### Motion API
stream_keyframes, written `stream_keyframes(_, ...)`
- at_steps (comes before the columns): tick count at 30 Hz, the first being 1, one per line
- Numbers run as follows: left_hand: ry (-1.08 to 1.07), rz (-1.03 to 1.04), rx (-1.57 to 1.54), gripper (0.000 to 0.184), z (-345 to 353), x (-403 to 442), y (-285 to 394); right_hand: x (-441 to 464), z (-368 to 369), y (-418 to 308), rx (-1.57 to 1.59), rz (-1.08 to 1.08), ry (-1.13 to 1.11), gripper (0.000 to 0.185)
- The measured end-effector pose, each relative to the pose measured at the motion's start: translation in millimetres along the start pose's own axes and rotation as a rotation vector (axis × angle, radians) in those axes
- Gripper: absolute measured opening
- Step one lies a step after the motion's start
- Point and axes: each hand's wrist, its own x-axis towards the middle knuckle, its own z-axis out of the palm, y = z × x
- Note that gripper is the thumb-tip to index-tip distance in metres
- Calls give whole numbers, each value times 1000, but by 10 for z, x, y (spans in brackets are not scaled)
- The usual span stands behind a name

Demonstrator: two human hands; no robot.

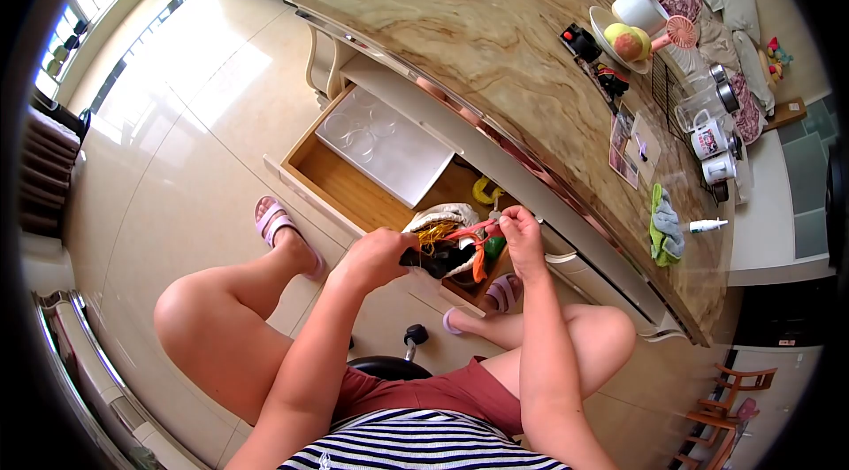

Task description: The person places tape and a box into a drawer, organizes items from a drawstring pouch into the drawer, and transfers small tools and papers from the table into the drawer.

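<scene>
Over the open drawer [320,159], my left hand [378,259] is closed at the near side of a bundle, beside a black piece [433,261]; what exactly its fingers grip is hidden. My right hand [522,238] pinches the end of a coral-red cord [478,231] that stretches leftward across the bundle. Yellow threads [435,233], a white knitted-looking piece [453,213] and an orange strand [479,263] lie between the hands. Behind them in the drawer is a yellow coil [485,191].
A white tray with clear rings [386,138] fills the drawer's far left part. On the marble countertop [460,19] are a fruit bowl [610,32], a pink fan [680,31], cups [707,139], a cloth [665,227] and a small white bottle [707,226].
</scene>
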Motion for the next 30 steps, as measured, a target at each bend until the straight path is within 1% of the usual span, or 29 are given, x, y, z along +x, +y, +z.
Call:
stream_keyframes(2, -4, -4, -1, 38, 11, 4, -11, 1, 7, -20, 16, -18, 4, 8)
stream_keyframes(4, 66, 49, 2, 34, 41, 12, -49, -14, 56, -88, 56, -51, -1, 9)
stream_keyframes(5, 65, 48, 2, 34, 52, 17, -60, -27, 78, -123, 56, -50, -1, 9)
stream_keyframes(7, 67, 44, 8, 33, 35, 19, -47, -59, 139, -231, 26, -99, -91, 6)
stream_keyframes(11, 25, 21, -28, 38, -30, 9, -8, -143, 230, -434, -91, -69, -152, 5)
stream_keyframes(13, 56, 57, -72, 38, -38, 7, -32, -178, 267, -496, -114, -142, -139, 5)
stream_keyframes(20, 87, 77, -91, 39, -85, -8, -40, -284, 358, -672, -78, -241, -92, 6)
stream_keyframes(23, 74, 79, -102, 38, -80, -1, -43, -302, 354, -681, -93, -261, -47, 8)
stream_keyframes(25, 54, 54, -106, 38, -86, -2, -35, -288, 338, -641, -132, -298, 21, 9)
stream_keyframes(29, 36, 50, -94, 38, -97, -5, 3, -273, 330, -567, -118, -212, -9, 9)
stream_keyframes(30, 38, 59, -79, 39, -91, -6, 11, -287, 368, -567, -127, -152, -78, 9)
